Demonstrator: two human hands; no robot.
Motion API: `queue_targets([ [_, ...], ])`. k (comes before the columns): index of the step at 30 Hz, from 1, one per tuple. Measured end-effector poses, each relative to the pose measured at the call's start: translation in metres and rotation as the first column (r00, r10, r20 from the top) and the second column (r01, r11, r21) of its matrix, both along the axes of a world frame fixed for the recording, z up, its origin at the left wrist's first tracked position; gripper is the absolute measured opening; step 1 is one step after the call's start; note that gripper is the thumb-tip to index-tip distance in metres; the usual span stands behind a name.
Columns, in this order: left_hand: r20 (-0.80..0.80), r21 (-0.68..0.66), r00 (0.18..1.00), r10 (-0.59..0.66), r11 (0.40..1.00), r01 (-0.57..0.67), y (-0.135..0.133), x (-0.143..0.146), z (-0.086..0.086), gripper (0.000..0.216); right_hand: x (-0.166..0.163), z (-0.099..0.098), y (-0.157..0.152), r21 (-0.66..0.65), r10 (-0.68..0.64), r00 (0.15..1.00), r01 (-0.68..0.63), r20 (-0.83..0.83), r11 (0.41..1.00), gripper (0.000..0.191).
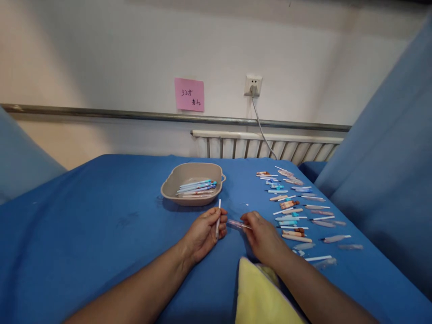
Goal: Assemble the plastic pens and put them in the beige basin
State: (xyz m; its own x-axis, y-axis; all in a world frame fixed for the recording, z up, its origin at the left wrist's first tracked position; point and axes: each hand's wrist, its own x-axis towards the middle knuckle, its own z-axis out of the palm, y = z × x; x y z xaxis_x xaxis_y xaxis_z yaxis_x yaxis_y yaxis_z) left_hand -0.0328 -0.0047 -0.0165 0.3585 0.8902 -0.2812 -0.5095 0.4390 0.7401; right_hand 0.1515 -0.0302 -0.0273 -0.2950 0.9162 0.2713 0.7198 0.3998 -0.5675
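A: What does the left hand (205,230) hold?
B: Its thumb and fingers grasp a slim white stick (218,219), which stands nearly upright, a little tilted, with the upper end above the fingertips. The palm is turned partly upward.

A: And the right hand (261,235)?
B: Its thumb and forefinger pinch one end of a clear, pinkish tube (237,223). The tube points toward the left hand. Its far end is near the fingers there, but I cannot tell whether it touches them.

A: Where are these two pieces?
B: Both are above the blue sheet (111,265), in front of a beige basin (197,170). The stick is close to the basin's right front side.

A: What is inside the basin?
B: Several pens (197,189) lie in it side by side, some light blue, some pale pinkish.

A: What do you see at the right side?
B: Many loose pen parts (297,239) lie there in rough columns: peach and blue barrels, white sticks and clear pieces. The nearest of them are just beside the right wrist.

A: And nearer to the person?
B: A yellow cloth (258,299) lies partly beneath the right forearm.
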Motion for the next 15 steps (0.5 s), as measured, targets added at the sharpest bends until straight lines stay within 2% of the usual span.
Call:
queue_targets([
  [4,-0.005,-0.007,1.0,-0.01,1.0,0.01,-0.001,0.001,0.001,0.01,0.0,-0.007,0.006,-0.023,-0.081,0.98,0.078,-0.18,0.997,0.012],
  [7,-0.016,0.002,1.0,-0.02,1.0,0.02,-0.001,0.001,0.001,0.01,-0.002,-0.016,0.01,-0.095,-0.133,0.923,0.105,-0.361,0.99,0.012],
  [11,-0.029,0.015,0.999,-0.046,0.999,0.046,-0.003,0.0,0.0,0.011,-0.004,-0.021,0.013,-0.246,-0.198,0.743,0.047,-0.639,0.968,0.019],
  [15,-0.022,0.04,0.994,-0.106,0.993,0.107,-0.005,0.001,-0.002,0.011,-0.008,-0.012,0.012,-0.324,-0.254,0.549,-0.032,-0.796,0.945,0.028],
])
